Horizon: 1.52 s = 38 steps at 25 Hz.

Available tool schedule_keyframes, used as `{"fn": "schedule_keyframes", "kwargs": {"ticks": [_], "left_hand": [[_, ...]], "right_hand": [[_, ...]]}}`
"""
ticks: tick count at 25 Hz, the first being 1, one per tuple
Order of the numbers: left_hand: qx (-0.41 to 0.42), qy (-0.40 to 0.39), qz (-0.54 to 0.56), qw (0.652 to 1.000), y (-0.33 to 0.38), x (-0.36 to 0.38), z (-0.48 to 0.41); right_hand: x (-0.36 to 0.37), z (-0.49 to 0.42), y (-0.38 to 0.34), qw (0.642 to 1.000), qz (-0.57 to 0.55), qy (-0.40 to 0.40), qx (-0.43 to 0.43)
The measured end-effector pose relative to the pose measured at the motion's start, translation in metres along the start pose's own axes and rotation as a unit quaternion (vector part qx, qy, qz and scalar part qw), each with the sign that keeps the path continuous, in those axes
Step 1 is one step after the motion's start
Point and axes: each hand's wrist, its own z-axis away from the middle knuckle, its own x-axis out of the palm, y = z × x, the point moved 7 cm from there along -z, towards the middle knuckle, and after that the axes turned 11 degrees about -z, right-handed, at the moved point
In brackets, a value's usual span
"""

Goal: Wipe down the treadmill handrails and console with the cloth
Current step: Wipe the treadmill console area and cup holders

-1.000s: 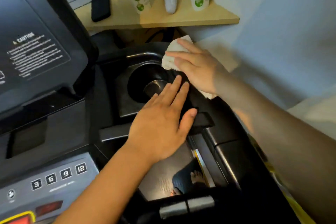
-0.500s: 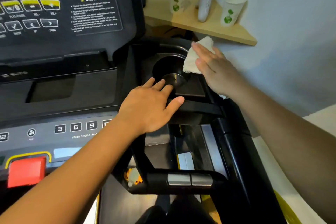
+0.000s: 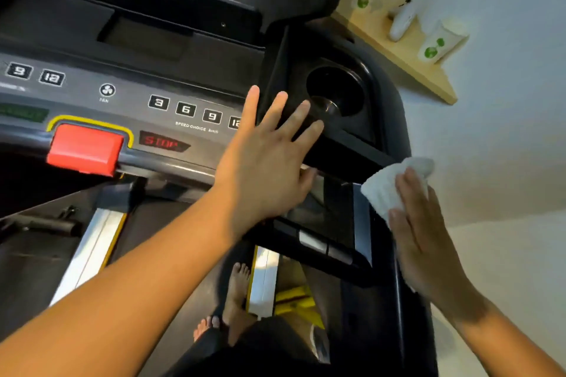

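Observation:
The treadmill console (image 3: 171, 82) fills the upper left, dark grey with numbered speed buttons and a red stop key (image 3: 84, 148). To its right is a black cup holder (image 3: 337, 92). My left hand (image 3: 266, 159) lies flat with spread fingers on the console's right edge, beside the cup holder. My right hand (image 3: 422, 232) presses a white cloth (image 3: 389, 184) with straight fingers against the black right handrail (image 3: 395, 144), just below the cup holder. A short inner grip bar (image 3: 321, 245) with silver sensor plates runs below my left hand.
A wooden corner shelf (image 3: 407, 61) at the upper right carries two paper cups (image 3: 441, 40) and a small white bottle (image 3: 401, 20). The pale wall (image 3: 505, 131) runs close along the right handrail. My bare feet (image 3: 235, 294) stand on the treadmill deck below.
My right hand has slid the cloth down from the cup holder's rim onto the right handrail. The view has swung left and down. My left hand has stayed by the cup holder.

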Motion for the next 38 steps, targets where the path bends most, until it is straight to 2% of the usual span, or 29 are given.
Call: {"fn": "schedule_keyframes", "kwargs": {"ticks": [3, 5, 7, 9, 15, 18, 21, 24, 28, 31, 33, 36, 38], "left_hand": [[-0.011, 0.011, 0.020, 1.000, 0.001, -0.004, -0.003], [-0.009, 0.007, 0.015, 1.000, 0.001, -0.003, -0.002], [0.000, 0.002, 0.013, 1.000, 0.000, -0.002, -0.003], [0.000, 0.000, 0.003, 1.000, 0.001, -0.002, -0.001], [-0.015, 0.042, 0.007, 0.999, 0.003, 0.001, 0.001], [-0.020, 0.049, 0.007, 0.999, 0.004, 0.001, 0.000], [-0.014, 0.040, 0.003, 0.999, 0.005, 0.000, -0.001], [-0.010, 0.032, 0.012, 0.999, 0.002, -0.001, -0.002], [-0.007, 0.016, 0.012, 1.000, 0.004, -0.002, 0.000], [-0.010, 0.025, 0.021, 0.999, 0.001, -0.004, 0.000], [-0.010, 0.040, 0.036, 0.998, 0.000, -0.006, 0.000], [-0.022, 0.049, 0.051, 0.997, -0.002, -0.006, -0.002], [-0.018, 0.047, 0.060, 0.997, -0.003, -0.007, -0.004]], "right_hand": [[-0.009, -0.049, 0.016, 0.995, -0.071, 0.037, 0.065], [-0.012, -0.081, 0.016, 0.991, -0.109, 0.050, 0.053], [-0.011, -0.087, 0.024, 0.987, -0.120, 0.068, 0.087], [-0.010, -0.066, 0.030, 0.982, -0.096, 0.087, 0.138], [0.011, 0.041, 0.000, 0.986, -0.043, 0.046, 0.153], [0.006, 0.000, 0.001, 0.992, -0.008, 0.060, 0.111], [-0.006, -0.053, 0.019, 0.978, -0.028, 0.126, 0.163], [-0.012, -0.095, 0.035, 0.962, -0.098, 0.149, 0.209], [-0.014, -0.097, 0.035, 0.967, -0.108, 0.109, 0.205], [-0.008, -0.029, 0.023, 0.972, -0.087, 0.105, 0.194], [-0.002, 0.029, 0.006, 0.980, -0.053, 0.068, 0.182], [0.002, 0.063, -0.006, 0.992, 0.057, -0.016, 0.109], [0.008, 0.040, -0.015, 0.986, 0.143, -0.086, 0.010]]}}
